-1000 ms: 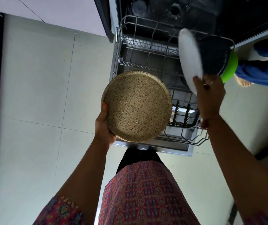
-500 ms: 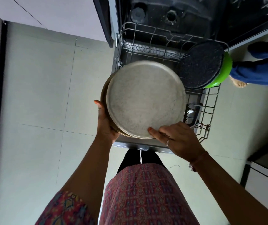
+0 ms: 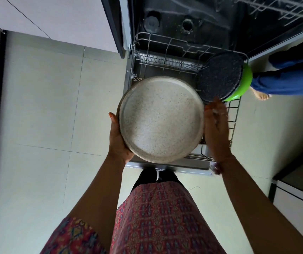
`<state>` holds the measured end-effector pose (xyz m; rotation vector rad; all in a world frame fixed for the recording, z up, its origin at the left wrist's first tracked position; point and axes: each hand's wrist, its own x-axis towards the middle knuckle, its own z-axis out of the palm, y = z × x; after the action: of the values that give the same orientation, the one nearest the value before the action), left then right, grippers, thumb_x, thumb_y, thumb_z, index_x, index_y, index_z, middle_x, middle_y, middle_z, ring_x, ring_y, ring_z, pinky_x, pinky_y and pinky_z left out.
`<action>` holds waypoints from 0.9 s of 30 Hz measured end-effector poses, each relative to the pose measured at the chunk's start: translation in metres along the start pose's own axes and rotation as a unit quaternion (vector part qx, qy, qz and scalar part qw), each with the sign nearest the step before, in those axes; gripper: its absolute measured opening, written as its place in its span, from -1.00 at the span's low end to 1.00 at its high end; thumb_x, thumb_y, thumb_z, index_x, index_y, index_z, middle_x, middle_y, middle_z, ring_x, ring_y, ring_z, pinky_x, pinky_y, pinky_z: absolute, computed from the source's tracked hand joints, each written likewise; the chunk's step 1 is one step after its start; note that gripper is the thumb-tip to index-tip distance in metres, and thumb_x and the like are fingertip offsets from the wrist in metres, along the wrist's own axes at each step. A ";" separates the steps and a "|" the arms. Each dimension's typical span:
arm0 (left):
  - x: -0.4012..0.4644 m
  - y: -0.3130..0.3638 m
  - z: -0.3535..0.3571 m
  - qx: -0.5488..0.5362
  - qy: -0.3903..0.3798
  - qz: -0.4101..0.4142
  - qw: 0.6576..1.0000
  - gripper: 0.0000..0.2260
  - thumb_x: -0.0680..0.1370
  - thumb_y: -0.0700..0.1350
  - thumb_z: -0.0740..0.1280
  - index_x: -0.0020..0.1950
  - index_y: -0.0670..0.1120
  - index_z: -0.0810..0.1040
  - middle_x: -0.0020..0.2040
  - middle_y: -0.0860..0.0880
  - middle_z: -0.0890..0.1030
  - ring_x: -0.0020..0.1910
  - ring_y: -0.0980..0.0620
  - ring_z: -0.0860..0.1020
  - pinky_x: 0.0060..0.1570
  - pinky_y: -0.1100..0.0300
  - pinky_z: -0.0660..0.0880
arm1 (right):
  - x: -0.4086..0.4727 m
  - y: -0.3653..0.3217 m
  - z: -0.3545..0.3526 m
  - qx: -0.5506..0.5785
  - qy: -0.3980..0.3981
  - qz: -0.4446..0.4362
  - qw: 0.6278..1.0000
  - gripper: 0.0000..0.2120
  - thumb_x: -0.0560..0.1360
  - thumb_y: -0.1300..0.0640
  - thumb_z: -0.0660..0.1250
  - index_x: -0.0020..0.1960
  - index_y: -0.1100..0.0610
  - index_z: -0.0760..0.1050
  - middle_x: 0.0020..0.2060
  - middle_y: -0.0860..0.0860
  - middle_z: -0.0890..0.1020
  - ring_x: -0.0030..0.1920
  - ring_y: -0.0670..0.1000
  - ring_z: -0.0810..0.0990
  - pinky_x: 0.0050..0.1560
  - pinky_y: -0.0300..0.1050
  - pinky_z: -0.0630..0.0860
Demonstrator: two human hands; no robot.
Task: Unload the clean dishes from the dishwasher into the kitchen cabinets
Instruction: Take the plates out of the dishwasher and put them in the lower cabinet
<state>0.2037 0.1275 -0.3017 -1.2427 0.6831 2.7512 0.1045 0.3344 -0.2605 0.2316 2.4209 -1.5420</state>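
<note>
A person stands at the open dishwasher [image 3: 211, 24], looking straight down; the left hand [image 3: 118, 142] cups the left rim of a pale speckled plate [image 3: 160, 120], thumb on the edge and fingers hidden beneath it; a darker rim peeks out at the plate's left side, so a second plate seems to lie under it, though I cannot tell for certain; the plate is held flat above the pulled-out lower rack [image 3: 167, 60]; the right hand [image 3: 215, 125] is blurred, fingers straight and together, just beside the plate's right rim, and whether it touches the rim I cannot tell; at the right of the rack a dark speckled plate [image 3: 220, 76] stands tilted on edge, with a green bowl [image 3: 245, 83] right behind it; a red patterned garment [image 3: 158, 217] fills the bottom of the view above pale floor tiles [image 3: 42, 107]; another person's bare foot [image 3: 260, 95] and blue trouser leg show at the right of the dishwasher.
</note>
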 end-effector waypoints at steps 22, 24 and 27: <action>0.016 -0.043 0.048 0.101 0.073 0.019 0.992 -0.59 0.62 0.17 0.06 0.06 0.08 0.68 0.13 -0.05 0.65 0.14 -0.07 0.61 0.01 -0.06 0.58 | 0.128 0.065 -0.037 0.176 0.129 0.248 0.944 -0.83 0.56 0.21 0.23 0.14 0.09 0.45 -0.20 0.03 0.53 -0.34 -0.09 0.49 -0.41 -0.26 0.35; 0.020 -0.050 0.050 0.088 0.086 0.028 0.992 -0.59 0.63 0.15 0.06 0.06 0.06 0.68 0.14 -0.05 0.64 0.16 -0.08 0.59 0.07 -0.10 0.54 | 0.152 0.081 -0.047 0.182 0.140 0.266 0.936 -0.74 0.55 0.30 0.23 0.19 0.07 0.36 -0.23 0.03 0.46 -0.40 -0.09 0.39 -0.43 -0.26 0.28; 0.028 -0.061 0.052 0.064 0.083 0.036 0.994 -0.58 0.64 0.14 0.02 0.11 0.05 0.65 0.14 -0.04 0.64 0.16 -0.09 0.58 0.10 -0.12 0.54 | 0.175 0.100 -0.053 0.158 0.100 0.293 0.938 -0.84 0.57 0.27 0.21 -0.03 0.02 0.29 -0.36 0.00 0.39 -0.54 -0.14 0.33 -0.54 -0.31 0.22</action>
<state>0.1613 0.2000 -0.3142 -1.4562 0.9206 2.6299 -0.0420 0.4237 -0.3788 1.1080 1.9406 -1.6453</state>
